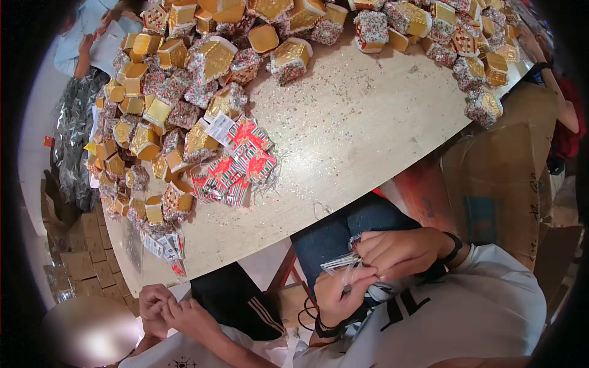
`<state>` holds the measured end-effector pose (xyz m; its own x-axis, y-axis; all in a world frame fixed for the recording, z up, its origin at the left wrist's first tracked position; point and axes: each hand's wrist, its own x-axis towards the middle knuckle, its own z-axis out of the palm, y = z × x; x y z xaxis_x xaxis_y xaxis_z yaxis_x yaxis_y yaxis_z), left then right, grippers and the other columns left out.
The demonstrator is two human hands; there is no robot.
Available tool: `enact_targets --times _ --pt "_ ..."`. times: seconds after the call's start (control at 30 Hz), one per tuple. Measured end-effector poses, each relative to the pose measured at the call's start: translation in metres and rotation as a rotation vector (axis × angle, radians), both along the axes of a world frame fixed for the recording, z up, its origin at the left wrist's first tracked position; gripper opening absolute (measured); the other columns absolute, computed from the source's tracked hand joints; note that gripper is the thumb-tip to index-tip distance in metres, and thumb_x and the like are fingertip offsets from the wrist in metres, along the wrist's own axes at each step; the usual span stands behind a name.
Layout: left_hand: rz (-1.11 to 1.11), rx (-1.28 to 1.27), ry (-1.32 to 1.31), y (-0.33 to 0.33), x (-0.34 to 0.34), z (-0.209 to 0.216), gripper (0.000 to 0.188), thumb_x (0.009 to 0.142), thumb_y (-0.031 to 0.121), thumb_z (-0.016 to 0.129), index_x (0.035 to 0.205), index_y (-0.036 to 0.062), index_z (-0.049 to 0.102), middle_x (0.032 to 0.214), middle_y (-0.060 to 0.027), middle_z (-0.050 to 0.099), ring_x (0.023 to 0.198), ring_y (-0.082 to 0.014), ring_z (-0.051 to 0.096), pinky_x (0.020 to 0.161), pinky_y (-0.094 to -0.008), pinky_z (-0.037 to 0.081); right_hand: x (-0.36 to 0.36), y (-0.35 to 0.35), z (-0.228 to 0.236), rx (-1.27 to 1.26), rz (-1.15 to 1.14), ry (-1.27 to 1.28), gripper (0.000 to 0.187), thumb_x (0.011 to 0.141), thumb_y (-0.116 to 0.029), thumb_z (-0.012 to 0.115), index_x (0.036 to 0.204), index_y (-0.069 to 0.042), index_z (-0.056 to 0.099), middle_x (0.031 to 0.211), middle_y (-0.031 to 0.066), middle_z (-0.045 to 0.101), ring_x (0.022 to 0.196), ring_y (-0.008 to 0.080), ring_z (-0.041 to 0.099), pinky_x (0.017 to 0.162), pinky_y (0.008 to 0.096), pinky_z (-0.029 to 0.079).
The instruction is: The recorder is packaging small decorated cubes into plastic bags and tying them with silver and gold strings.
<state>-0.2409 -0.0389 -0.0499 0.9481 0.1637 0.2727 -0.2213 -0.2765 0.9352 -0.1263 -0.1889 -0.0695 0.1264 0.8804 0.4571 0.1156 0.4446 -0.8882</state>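
Over my lap, in front of the table edge, my left hand (339, 295) and my right hand (402, 250) come together, fingers closed. Between them is a small bundle of thin white-edged tags (338, 264) with clear, shiny plastic about it. The left thumb and fingers pinch it from below; the right fingers curl over its upper end, hiding part of it. A small sprinkle-covered piece (354, 242) shows beside the right knuckles. Farther left on the table lies a pile of red, green and white striped tags (239, 168) with loose strings.
Gold-bottomed, sprinkle-coated ornaments (144, 141) crowd the table's (343, 135) left and far sides; glitter is scattered across it. At my left, a co-worker's hands (175, 310) are together below more tags (162, 246). A cardboard box (503, 178) stands at right. Other people work farther off.
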Motion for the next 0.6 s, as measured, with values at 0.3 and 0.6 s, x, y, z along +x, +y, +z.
enact_targets --times 0.3,0.6 --pt "-0.069 -0.061 -0.007 0.003 -0.012 -0.013 0.014 0.086 0.011 0.061 0.080 0.0001 0.055 0.057 -0.0036 0.054 0.047 -0.0092 0.052 0.044 -0.0201 0.038 -0.007 0.003 0.008 -0.136 -0.121 -0.097 0.025 0.092 -0.025 0.048 0.076 -0.006 0.051 0.076 0.0078 0.046 0.079 0.0252 0.044 0.075 0.0380 0.031" --pt "0.027 -0.086 -0.023 0.001 -0.014 -0.022 0.014 0.092 0.013 0.051 0.089 0.0006 0.045 0.056 -0.0066 0.050 0.042 -0.0093 0.046 0.040 -0.0194 0.033 0.104 -0.106 0.018 -0.964 -2.300 -1.001 0.052 0.083 -0.033 0.060 0.128 -0.009 0.047 0.128 0.0251 0.041 0.111 0.0447 0.043 0.095 0.0485 0.034"
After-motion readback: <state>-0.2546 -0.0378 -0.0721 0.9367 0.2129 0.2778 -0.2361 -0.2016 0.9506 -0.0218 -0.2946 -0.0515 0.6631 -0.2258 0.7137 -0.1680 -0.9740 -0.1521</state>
